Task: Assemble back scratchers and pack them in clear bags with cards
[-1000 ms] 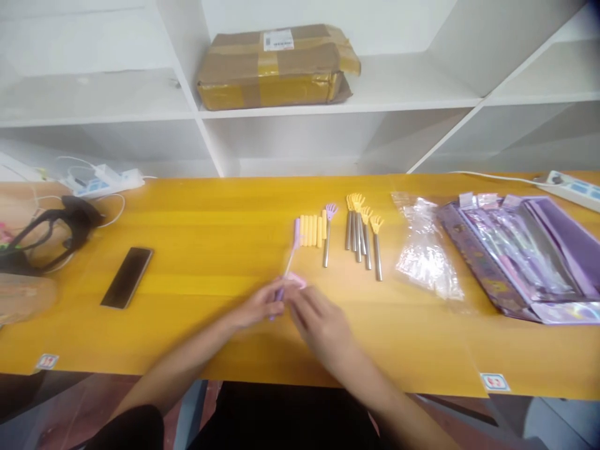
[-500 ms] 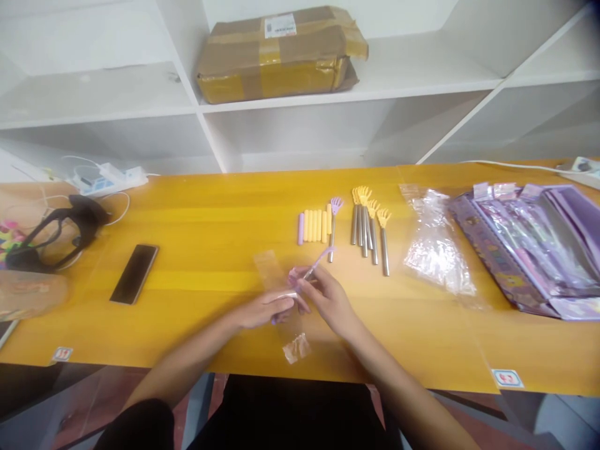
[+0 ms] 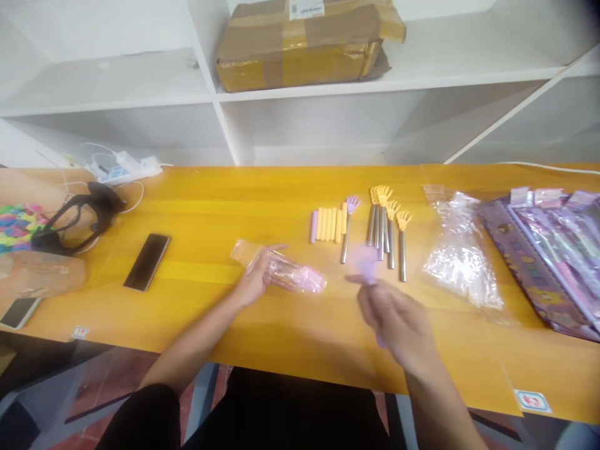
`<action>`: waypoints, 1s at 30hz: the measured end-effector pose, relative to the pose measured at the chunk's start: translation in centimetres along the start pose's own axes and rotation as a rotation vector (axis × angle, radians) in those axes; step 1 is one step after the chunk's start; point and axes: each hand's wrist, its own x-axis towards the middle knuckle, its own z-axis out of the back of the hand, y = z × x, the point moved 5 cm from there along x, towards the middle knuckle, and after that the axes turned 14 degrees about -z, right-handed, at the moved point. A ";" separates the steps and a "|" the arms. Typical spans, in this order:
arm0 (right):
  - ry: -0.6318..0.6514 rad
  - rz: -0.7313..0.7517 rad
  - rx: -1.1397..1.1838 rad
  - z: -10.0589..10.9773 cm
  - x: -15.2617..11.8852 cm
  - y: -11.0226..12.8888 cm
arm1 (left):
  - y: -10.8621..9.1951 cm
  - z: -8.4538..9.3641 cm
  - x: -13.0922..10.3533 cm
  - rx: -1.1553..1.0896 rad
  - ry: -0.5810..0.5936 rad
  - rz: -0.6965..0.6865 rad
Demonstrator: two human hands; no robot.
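Note:
My left hand (image 3: 257, 275) is closed on one end of a clear plastic bag (image 3: 294, 276) with pinkish contents, on the wooden table. Raised to its right, my right hand (image 3: 396, 315) is wrapped round a purple hand-shaped scratcher (image 3: 368, 265), its head blurred by motion. Beyond the hands lies a row of yellow tubes (image 3: 329, 224) with a purple tube (image 3: 314, 227) at its left end. Another purple scratcher (image 3: 347, 228) with a metal rod lies beside them. Several yellow-headed scratchers (image 3: 390, 225) lie further right.
Clear plastic bags (image 3: 462, 256) and a purple box of packed items (image 3: 539, 262) are at the right. A phone (image 3: 147, 261), black headgear (image 3: 75, 222) and a power strip (image 3: 129, 169) are on the left. A taped carton (image 3: 304, 47) sits on the shelf behind.
My hands have moved apart. The right hand has carried the purple scratcher to the right; the left now holds the plastic bag further left. The camera view has shifted.

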 end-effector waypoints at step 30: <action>0.226 0.010 -0.557 -2.2 1.0 -3.7 | 0.6 -0.6 -0.7 -0.048 -0.081 0.146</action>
